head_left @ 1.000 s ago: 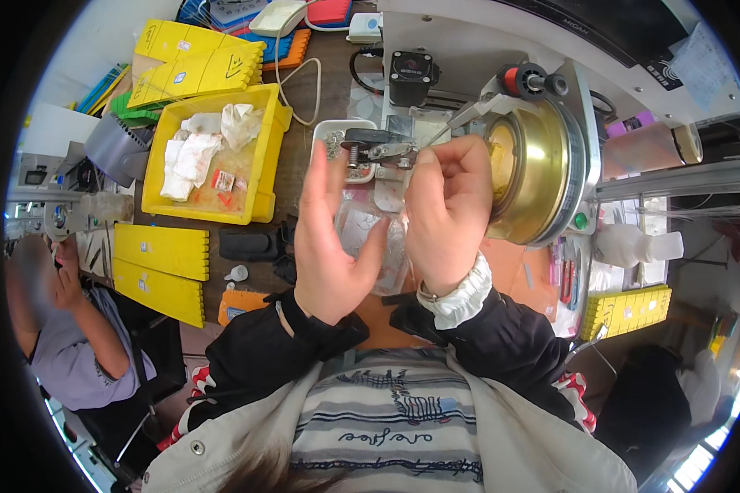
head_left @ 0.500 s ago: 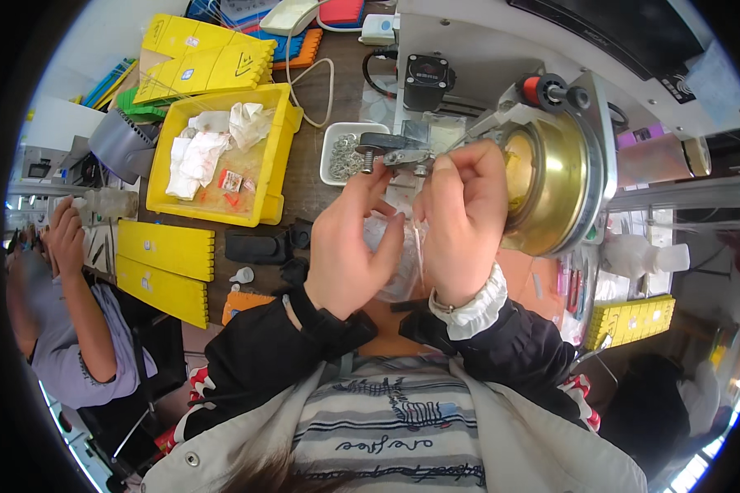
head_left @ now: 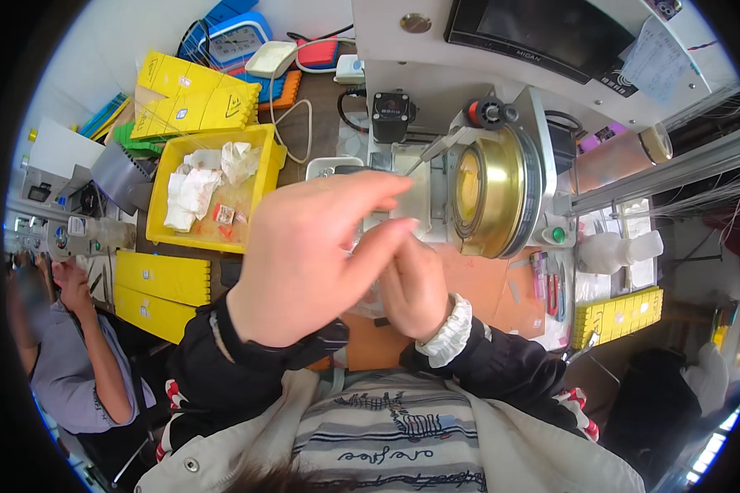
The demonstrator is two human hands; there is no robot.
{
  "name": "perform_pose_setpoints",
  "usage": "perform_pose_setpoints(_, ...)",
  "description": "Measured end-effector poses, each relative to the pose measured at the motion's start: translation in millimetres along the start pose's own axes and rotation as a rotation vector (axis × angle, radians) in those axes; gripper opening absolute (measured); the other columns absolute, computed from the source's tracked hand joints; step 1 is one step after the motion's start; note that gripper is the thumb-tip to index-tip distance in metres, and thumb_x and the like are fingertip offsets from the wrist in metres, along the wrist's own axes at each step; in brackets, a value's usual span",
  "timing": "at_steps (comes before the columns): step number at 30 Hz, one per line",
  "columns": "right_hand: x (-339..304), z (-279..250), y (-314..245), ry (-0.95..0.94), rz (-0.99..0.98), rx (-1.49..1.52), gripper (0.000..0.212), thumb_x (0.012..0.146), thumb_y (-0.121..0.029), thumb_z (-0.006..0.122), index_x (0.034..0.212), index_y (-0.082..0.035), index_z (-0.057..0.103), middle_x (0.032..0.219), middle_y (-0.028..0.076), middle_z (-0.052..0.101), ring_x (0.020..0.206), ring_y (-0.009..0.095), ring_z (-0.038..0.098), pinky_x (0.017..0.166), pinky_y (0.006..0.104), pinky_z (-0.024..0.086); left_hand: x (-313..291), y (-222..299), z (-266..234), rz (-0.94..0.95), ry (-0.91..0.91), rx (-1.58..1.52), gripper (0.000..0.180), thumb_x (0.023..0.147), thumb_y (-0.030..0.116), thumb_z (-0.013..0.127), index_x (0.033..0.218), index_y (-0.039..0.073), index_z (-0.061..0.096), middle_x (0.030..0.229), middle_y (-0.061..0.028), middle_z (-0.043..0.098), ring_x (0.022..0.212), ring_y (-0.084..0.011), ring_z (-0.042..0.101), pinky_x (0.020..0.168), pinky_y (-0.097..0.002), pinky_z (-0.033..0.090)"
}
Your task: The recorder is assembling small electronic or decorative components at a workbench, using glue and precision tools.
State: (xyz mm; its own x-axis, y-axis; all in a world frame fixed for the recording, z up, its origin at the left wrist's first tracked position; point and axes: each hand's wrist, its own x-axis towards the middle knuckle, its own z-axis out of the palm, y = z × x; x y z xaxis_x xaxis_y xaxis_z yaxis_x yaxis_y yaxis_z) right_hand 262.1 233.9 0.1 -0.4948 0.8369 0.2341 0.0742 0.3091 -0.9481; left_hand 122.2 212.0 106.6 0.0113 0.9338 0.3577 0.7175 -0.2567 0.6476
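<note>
My left hand [head_left: 300,259] is raised close to the camera, its fingers stretched out and the thumb held apart, with nothing visible between them. Just behind its thumb is my right hand [head_left: 415,287], fingers curled together; its fingertips are partly hidden, and I cannot make out what they hold. Beyond the hands stands a machine with a brass-coloured round drum [head_left: 497,193] and a thin metal arm [head_left: 440,152]. My left hand covers most of the white tray of small metal parts [head_left: 325,167].
At the left are a yellow bin [head_left: 259,193] holding crumpled white tissues, and yellow notched boards [head_left: 160,279]. A dark screen [head_left: 543,33] sits above the machine. Clear bottles [head_left: 621,251] and pens [head_left: 551,287] lie at right. A co-worker's arm [head_left: 99,353] is at far left.
Both hands have come away from the machine's metal arm toward me. The left hand has risen and opened out in front of the right. The whole view has shifted slightly.
</note>
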Motion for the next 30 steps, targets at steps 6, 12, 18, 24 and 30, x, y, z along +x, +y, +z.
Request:
perform_pose_setpoints(6,10,-6,14,-0.087,-0.235,-0.223,0.018,0.085,-0.007,0.059,0.102,0.0,0.06,0.085,0.02,0.063,0.078,0.041,0.062,0.067,0.0448,0.05,23,-3,34,0.174,-0.188,0.284,0.01,0.081,0.011,0.072,0.087,0.006,0.065,0.071,-0.0118,0.063,0.062,-0.026,0.063,0.056,-0.033,0.048)
perform_pose_setpoints(12,7,-21,-14,-0.073,0.09,0.048,0.017,0.096,-0.01,0.057,0.109,0.0,0.055,0.077,0.01,0.061,0.067,0.023,0.061,0.059,0.032,0.047,28,-13,6,-0.137,-0.114,-0.301,0.004,0.088,-0.001,0.062,0.086,0.003,0.06,0.076,-0.0037,0.059,0.066,-0.0094,0.057,0.059,-0.0227,0.044)
perform_pose_setpoints(18,-2,-17,-20,0.019,0.332,0.434,0.031,0.1,-0.011,0.053,0.125,0.001,0.04,0.074,0.001,0.052,0.065,0.005,0.05,0.059,0.0219,0.041,5,-40,-15,-0.282,0.072,-0.402,0.003,0.093,-0.002,0.056,0.092,0.001,0.057,0.082,0.0003,0.056,0.071,-0.0049,0.053,0.064,-0.019,0.041)
perform_pose_setpoints(24,-1,-21,-14,-0.031,0.401,0.52,0.03,0.1,-0.011,0.053,0.125,0.001,0.04,0.075,-0.001,0.051,0.067,0.003,0.046,0.061,0.0189,0.038,-7,-56,-15,-0.3,0.106,-0.304,0.005,0.091,-0.004,0.059,0.093,0.0,0.062,0.083,-0.0012,0.06,0.07,-0.0068,0.054,0.064,-0.0201,0.042)
perform_pose_setpoints(30,-2,-19,-15,-0.053,0.424,0.542,0.019,0.1,-0.012,0.053,0.114,0.0,0.047,0.076,-0.003,0.051,0.066,0.002,0.043,0.06,0.0183,0.036,-1,-56,-34,0.005,-0.017,0.104,0.014,0.08,-0.006,0.067,0.092,0.001,0.07,0.079,-0.0094,0.065,0.068,-0.018,0.061,0.06,-0.0281,0.043)
